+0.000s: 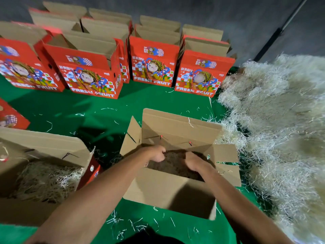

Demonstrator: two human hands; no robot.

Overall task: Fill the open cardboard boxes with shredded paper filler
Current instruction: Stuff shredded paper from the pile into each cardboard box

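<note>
An open cardboard box stands in front of me on the green cloth, flaps up. Inside it lies shredded paper filler, dark in the box's shadow. My left hand and my right hand are both down inside the box, fingers curled into the filler. A big pale heap of shredded paper covers the floor to the right of the box. To my left, a second open box holds filler too.
A row of red "FRESH FRUIT" boxes stands open at the back, with more behind them. Another red box shows at the left edge. Loose strands lie scattered on the green cloth. A dark pole leans at the upper right.
</note>
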